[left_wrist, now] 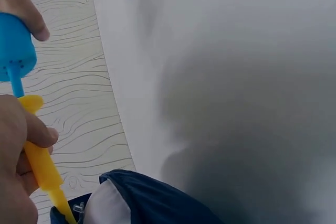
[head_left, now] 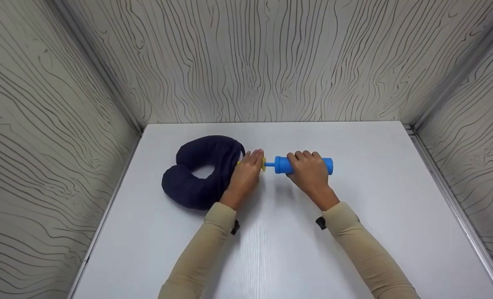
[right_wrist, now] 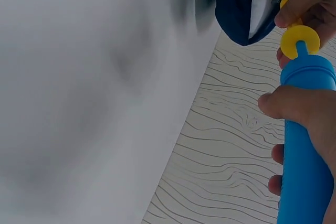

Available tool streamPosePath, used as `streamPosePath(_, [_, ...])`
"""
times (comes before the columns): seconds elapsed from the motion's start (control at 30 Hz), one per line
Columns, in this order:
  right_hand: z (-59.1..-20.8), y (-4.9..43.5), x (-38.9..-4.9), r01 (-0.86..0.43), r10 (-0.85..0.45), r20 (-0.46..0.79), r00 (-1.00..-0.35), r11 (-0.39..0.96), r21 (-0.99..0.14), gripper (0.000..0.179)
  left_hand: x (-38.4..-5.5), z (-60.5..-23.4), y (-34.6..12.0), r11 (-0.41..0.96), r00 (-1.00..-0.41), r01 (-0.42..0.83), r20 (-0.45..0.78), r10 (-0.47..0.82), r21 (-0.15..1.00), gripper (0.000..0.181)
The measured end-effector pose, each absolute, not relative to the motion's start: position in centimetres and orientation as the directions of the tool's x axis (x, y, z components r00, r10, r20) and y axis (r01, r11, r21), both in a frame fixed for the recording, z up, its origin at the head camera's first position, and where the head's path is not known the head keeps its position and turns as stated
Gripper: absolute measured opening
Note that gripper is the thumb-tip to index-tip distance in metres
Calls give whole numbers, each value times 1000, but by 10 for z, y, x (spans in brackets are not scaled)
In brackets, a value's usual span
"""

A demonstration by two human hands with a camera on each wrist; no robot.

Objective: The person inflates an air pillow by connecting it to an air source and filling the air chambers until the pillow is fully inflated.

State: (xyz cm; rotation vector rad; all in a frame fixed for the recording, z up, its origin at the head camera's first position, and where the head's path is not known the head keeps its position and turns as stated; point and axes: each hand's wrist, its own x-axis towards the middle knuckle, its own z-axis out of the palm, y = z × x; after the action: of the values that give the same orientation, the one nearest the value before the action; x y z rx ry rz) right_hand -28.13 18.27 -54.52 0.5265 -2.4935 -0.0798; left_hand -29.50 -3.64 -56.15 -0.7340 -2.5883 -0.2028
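A navy U-shaped neck pillow [head_left: 196, 193] lies on the left of the white table. My left hand [head_left: 246, 174] grips the yellow handle [left_wrist: 43, 166] of a hand pump, close against the pillow's right side. The thin yellow tip of that handle reaches the pillow's opening, where a pale inner lining [left_wrist: 107, 205] and a small clear valve [left_wrist: 79, 209] show. Around the pump's blue barrel [head_left: 327, 166] my right hand [head_left: 311, 172] is wrapped. A short stretch of blue rod [head_left: 270, 164] shows between barrel and handle. Whether the tip sits inside the valve I cannot tell.
The white table [head_left: 271, 257] is bounded at the back and both sides by panels with a wood-grain line pattern [head_left: 246, 62]. Metal rails [head_left: 458, 216] run along its side edges. Dark wrist devices [head_left: 321, 223] sit at both sleeve cuffs.
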Motion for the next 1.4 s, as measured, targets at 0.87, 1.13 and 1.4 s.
streamPosePath(0.87, [-552, 207, -279, -388, -374, 515, -772, 918, 85, 59, -301, -574, -58, 806, -702, 583, 435, 565, -105, 55])
streamPosePath(1.13, [-551, 231, -275, -370, -360, 522, -773, 925, 90, 58, -302, -574, -73, 803, -706, 592, 438, 556, -65, 56])
streamPosePath(1.4, [-549, 249, -273, -344, -327, 533, -780, 936, 71, 60, -306, -577, -82, 816, -715, 577, 460, 527, -38, 55])
